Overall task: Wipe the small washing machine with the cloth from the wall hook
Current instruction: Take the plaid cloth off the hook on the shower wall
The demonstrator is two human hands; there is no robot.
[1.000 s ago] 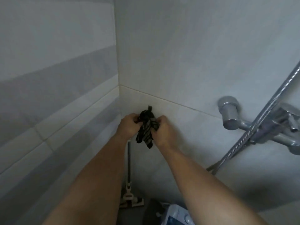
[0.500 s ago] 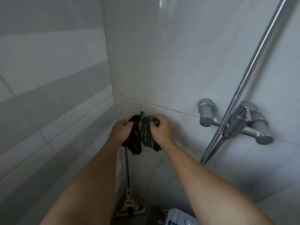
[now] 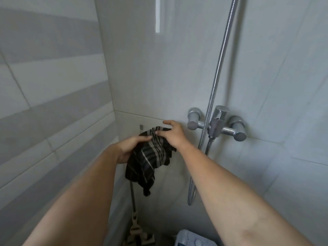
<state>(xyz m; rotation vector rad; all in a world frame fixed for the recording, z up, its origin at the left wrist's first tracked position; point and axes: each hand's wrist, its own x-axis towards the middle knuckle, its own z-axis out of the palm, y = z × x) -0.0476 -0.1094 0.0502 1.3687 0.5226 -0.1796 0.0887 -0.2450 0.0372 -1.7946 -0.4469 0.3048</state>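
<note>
A dark cloth (image 3: 150, 157) with pale stripes hangs spread between both my hands, a short way off the tiled wall. My left hand (image 3: 130, 148) grips its left edge from below. My right hand (image 3: 171, 134) pinches the top right edge, index finger raised. The small metal wall hook (image 3: 141, 127) shows bare just above the cloth's top left. Only a white and blue corner of the small washing machine (image 3: 190, 239) shows at the bottom edge, under my right forearm.
A chrome shower mixer (image 3: 217, 125) juts from the wall right of my right hand, its metal hose (image 3: 215, 82) running up and looping down. A mop handle (image 3: 132, 196) and mop head (image 3: 136, 233) stand in the corner below the cloth.
The cloth has come off the hook and opened out from a tight bunch into a hanging sheet. My hands have moved apart, and the view has tilted up and left.
</note>
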